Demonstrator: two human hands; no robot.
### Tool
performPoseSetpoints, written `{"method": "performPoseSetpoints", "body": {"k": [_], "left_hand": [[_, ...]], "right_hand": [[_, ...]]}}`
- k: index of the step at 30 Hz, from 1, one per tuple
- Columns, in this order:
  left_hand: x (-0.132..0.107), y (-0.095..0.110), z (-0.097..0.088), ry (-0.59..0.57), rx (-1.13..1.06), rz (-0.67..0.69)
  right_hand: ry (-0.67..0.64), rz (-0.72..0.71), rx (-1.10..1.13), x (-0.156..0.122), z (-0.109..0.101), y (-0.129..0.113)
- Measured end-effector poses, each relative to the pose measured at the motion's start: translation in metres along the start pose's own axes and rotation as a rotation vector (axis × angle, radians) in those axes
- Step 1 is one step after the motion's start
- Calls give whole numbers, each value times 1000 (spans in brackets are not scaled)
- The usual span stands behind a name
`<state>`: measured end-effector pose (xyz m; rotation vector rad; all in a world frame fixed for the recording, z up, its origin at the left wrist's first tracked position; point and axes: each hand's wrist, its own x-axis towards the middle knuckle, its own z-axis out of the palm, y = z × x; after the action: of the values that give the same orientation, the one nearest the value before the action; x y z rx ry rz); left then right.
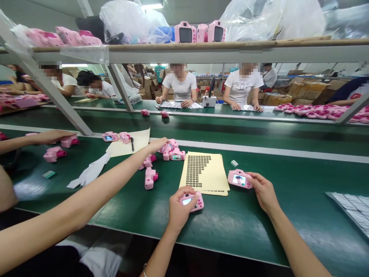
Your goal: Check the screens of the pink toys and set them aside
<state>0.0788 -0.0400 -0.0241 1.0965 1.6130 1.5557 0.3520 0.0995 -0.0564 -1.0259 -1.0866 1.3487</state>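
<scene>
The left hand (179,207) curls around a pink toy camera (192,201), and the right hand (263,192) grips a second pink toy camera (239,179) by its end. Both lie on a green assembly-line belt (230,231), either side of tan label sheets (204,173). Seated workers (180,86) face them beyond a long shelf (184,48).

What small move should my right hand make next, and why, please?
Probably the right hand should take a firm grip on the pink toy camera beside it. Its fingers seem only to reach that camera's end, and the camera, its screen lit, rests on the green workbench, while the left hand holds another pink toy camera.
</scene>
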Motion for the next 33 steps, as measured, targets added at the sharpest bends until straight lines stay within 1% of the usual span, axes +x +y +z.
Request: {"method": "performPoseSetpoints", "body": {"k": [2, 5, 13, 17, 21, 33], "left_hand": [[-2, -2, 1, -24, 84, 100], [-5, -3, 2, -41, 138, 143], [-4, -5, 0, -45, 161, 147], [-2, -4, -1, -46, 150, 129], [-2, -2, -1, -39, 150, 138], [-3, 1, 0, -35, 162, 130]], "right_hand": [[6, 13, 14, -1, 0, 0], [1, 26, 17, -2, 0, 1], [-33, 2, -42, -3, 2, 3], [-46, -3, -37, -2, 4, 2], [-59, -5, -45, -3, 4, 2], [-56, -18, -64, -5, 5, -1]]}}
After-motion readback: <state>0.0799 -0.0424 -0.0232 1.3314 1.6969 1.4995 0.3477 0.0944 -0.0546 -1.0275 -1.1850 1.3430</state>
